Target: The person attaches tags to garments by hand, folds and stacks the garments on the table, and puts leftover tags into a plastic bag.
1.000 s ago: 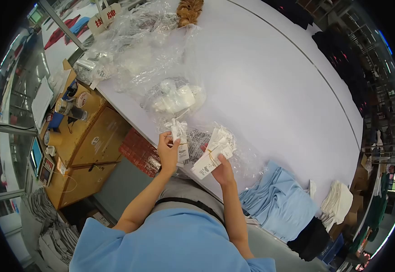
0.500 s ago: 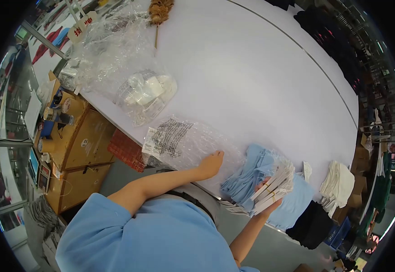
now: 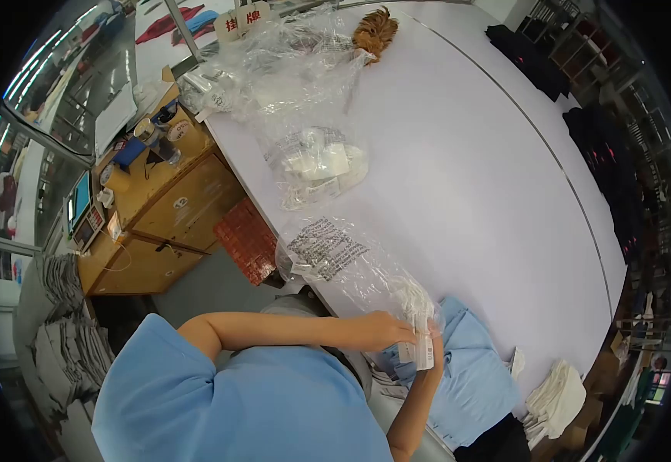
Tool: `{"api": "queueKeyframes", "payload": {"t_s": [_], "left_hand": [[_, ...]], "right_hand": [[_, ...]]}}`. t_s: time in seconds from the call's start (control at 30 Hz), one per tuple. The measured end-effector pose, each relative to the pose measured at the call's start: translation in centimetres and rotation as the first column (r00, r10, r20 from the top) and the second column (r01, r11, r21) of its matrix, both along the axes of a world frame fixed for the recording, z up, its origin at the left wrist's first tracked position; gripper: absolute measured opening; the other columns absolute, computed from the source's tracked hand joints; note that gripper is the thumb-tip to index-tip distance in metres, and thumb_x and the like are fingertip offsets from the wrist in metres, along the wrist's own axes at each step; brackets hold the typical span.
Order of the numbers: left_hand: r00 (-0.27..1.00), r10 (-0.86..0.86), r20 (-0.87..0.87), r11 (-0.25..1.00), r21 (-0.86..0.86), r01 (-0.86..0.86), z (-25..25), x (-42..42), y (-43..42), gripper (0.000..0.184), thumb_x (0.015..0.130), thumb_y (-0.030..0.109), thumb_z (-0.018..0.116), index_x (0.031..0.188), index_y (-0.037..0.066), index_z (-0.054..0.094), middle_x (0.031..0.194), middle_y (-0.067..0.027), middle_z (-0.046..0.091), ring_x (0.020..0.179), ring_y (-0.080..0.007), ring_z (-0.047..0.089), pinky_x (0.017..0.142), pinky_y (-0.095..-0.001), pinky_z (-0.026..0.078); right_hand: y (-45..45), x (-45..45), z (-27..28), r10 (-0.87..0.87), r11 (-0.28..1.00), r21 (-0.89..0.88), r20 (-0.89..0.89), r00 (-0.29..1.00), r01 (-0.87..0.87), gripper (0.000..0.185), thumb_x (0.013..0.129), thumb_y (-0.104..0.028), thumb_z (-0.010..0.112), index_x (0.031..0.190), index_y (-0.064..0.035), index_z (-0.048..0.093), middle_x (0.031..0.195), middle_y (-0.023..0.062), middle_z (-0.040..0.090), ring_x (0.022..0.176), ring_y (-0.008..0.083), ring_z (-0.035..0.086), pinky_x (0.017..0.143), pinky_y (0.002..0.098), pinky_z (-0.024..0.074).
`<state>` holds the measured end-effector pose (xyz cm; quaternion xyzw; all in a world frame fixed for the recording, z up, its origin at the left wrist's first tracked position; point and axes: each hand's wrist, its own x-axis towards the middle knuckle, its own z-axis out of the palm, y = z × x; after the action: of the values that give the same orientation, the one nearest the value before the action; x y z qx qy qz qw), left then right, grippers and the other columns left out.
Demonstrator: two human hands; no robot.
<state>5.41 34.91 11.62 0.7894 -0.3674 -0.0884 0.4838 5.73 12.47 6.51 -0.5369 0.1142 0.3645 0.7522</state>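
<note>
My right hand (image 3: 432, 357) is closed round a bundle of white tags (image 3: 422, 327) above the table's front edge. Just left of it, my left hand (image 3: 382, 331) reaches across my body, fingers pressed together at the tags; what lies between its fingertips is hidden. A clear plastic bag (image 3: 358, 266) with dark print stretches along the table's edge, its right end over or against the bundle. Right beside my right hand lie folded light blue garments (image 3: 474, 369).
Another clear bag with white tags (image 3: 324, 163), a heap of clear plastic (image 3: 282, 77) and a brown feathery duster (image 3: 375, 35) lie farther back. White cloth (image 3: 555, 400) is at the right, dark garments (image 3: 605, 154) along the far edge. A wooden cabinet (image 3: 189, 204) and red basket (image 3: 248, 240) stand left.
Both hands moved right from the first frame. Since the second, my right hand has come back left with the bundle, beside my left hand. The camera view has also shifted.
</note>
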Motion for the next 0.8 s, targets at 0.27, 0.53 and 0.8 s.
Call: {"api": "queueKeyframes", "payload": {"t_s": [0.27, 0.53, 0.8], "left_hand": [[0.972, 0.199, 0.121, 0.948, -0.276, -0.160, 2.1, 0.3, 0.6, 0.024, 0.088, 0.001, 0.055, 0.109, 0.009, 0.064, 0.100, -0.0051, 0.064, 0.081, -0.0265, 0.060, 0.076, -0.0369, 0.048], [0.972, -0.067, -0.224, 0.741, -0.664, -0.102, 5.2, -5.6, -2.7, 0.017, 0.097, -0.002, 0.052, 0.103, 0.010, 0.061, 0.090, -0.0022, 0.060, 0.071, -0.0191, 0.053, 0.069, -0.0341, 0.041], [0.952, 0.300, -0.060, 0.913, -0.273, -0.305, 1.8, 4.6, 14.1, 0.087, 0.075, -0.012, 0.053, 0.157, 0.012, 0.037, 0.154, -0.0163, 0.048, 0.137, -0.0320, 0.049, 0.107, -0.0360, 0.042]], "right_hand": [[5.9, 1.2, 1.9, -0.165, 0.860, 0.444, -0.226, 0.960, 0.253, 0.039, 0.103, -0.024, 0.050, 0.132, 0.0021, 0.055, 0.126, 0.0191, 0.062, 0.101, 0.0237, 0.065, 0.086, 0.0315, 0.0527], [8.9, -8.1, 3.3, 0.045, 0.989, 0.124, 0.256, 0.966, -0.079, 0.038, 0.103, -0.020, 0.050, 0.134, 0.0012, 0.055, 0.128, 0.0176, 0.061, 0.107, 0.0221, 0.062, 0.093, 0.0305, 0.0484], [11.1, -6.4, 6.8, 0.314, 0.943, -0.275, 0.568, 0.761, -0.184, 0.037, 0.103, -0.017, 0.050, 0.136, 0.0002, 0.054, 0.130, 0.0161, 0.060, 0.113, 0.0205, 0.058, 0.100, 0.0295, 0.0441]]}}
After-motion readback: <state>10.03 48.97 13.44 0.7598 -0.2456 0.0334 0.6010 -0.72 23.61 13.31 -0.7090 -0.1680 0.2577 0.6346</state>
